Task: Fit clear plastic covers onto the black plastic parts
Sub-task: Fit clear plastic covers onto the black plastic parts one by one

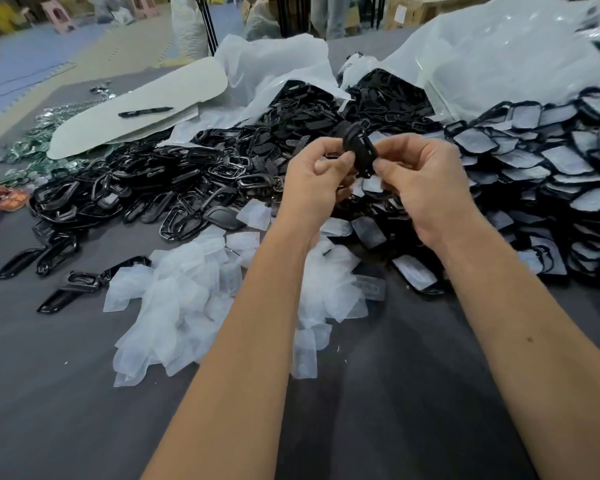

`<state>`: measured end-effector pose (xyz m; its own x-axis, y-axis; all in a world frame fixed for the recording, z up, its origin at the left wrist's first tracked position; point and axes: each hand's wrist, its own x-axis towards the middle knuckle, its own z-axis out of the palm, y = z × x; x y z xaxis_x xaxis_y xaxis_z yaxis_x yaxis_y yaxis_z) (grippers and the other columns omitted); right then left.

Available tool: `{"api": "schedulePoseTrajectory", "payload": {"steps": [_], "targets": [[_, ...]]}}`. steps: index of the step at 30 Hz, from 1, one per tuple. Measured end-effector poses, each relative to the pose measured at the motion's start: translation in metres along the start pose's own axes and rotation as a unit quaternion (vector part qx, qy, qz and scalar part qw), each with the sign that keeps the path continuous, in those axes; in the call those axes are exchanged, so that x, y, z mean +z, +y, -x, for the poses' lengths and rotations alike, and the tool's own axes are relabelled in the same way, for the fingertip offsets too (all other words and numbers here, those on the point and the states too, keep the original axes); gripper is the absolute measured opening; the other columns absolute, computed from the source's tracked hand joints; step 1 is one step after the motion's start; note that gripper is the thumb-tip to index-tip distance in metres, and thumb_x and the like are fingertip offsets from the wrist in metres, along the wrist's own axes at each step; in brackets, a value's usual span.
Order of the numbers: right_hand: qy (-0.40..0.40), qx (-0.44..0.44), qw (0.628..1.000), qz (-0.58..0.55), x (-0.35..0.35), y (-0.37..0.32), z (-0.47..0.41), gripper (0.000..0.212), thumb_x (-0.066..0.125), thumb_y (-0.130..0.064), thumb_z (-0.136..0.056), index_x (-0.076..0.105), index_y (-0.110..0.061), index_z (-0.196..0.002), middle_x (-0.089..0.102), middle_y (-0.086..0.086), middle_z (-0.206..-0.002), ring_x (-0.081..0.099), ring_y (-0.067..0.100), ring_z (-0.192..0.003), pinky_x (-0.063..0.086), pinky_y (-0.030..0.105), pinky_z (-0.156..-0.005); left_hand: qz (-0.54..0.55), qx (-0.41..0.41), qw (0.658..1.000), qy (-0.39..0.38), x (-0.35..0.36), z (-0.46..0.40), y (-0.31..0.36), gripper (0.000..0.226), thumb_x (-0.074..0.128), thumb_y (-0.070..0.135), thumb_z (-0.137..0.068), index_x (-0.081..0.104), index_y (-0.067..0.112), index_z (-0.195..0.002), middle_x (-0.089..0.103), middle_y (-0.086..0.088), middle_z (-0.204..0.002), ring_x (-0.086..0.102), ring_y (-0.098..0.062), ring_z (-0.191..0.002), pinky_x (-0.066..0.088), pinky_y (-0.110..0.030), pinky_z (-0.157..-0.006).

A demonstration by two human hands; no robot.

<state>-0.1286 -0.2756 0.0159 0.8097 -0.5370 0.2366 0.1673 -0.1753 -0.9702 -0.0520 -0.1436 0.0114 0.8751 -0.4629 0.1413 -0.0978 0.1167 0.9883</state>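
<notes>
Bare forearms reach up from the bottom edge over a dark grey table (84, 393). Between them, raised above the heaps, the left hand (314, 183) and right hand (421, 181) both pinch one black plastic part (359, 147) with curled fingers. Clear plastic covers (174, 306) lie loose just below the wrists, bare black frames (136, 195) to the left, covered parts (551, 174) stacked right.

Bare grey bench (66, 393) lies open along the near edge; heaped black plastic parts (146, 188) and loose clear plastic covers (174, 306) block the middle.
</notes>
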Motion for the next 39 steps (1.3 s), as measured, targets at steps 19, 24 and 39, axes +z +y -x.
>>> {"api": "schedulePoseTrajectory", "payload": {"steps": [19,24,39], "targets": [[0.068,-0.140,0.832,0.532,-0.076,-0.010,-0.030,0.029,0.058,-0.003,-0.095,0.081,-0.016,-0.106,0.070,0.022,-0.106,0.058,0.037,-0.112,0.050,0.045,-0.095,-0.421,0.147,0.895,0.019,0.079,-0.019,-0.005,0.025,0.063,0.020,-0.098,0.074,0.022,-0.120,0.065,-0.006,-0.121,0.046,-0.029,-0.121,0.032,-0.028,-0.104],[0.073,-0.187,0.861,0.467,-0.026,-0.019,-0.020,0.029,0.056,-0.001,-0.093,0.081,-0.012,-0.102,0.078,0.010,-0.100,0.062,0.034,-0.106,0.049,0.037,-0.091,-0.402,0.130,0.904,0.063,0.032,-0.003,0.002,0.020,0.066,0.013,-0.093,0.078,0.015,-0.109,0.072,-0.008,-0.107,0.062,-0.026,-0.107,0.046,-0.038,-0.099],[-0.226,-0.173,0.776,0.563,0.141,0.014,-0.004,0.025,0.059,-0.009,-0.099,0.063,-0.013,-0.124,0.062,0.011,-0.123,0.052,0.031,-0.122,0.043,0.033,-0.083,-0.537,-0.150,0.766,0.321,-0.147,0.046,-0.012,0.038,0.055,0.008,-0.094,0.061,0.018,-0.130,0.057,-0.013,-0.130,0.043,-0.036,-0.124,0.027,-0.029,-0.082]]}}
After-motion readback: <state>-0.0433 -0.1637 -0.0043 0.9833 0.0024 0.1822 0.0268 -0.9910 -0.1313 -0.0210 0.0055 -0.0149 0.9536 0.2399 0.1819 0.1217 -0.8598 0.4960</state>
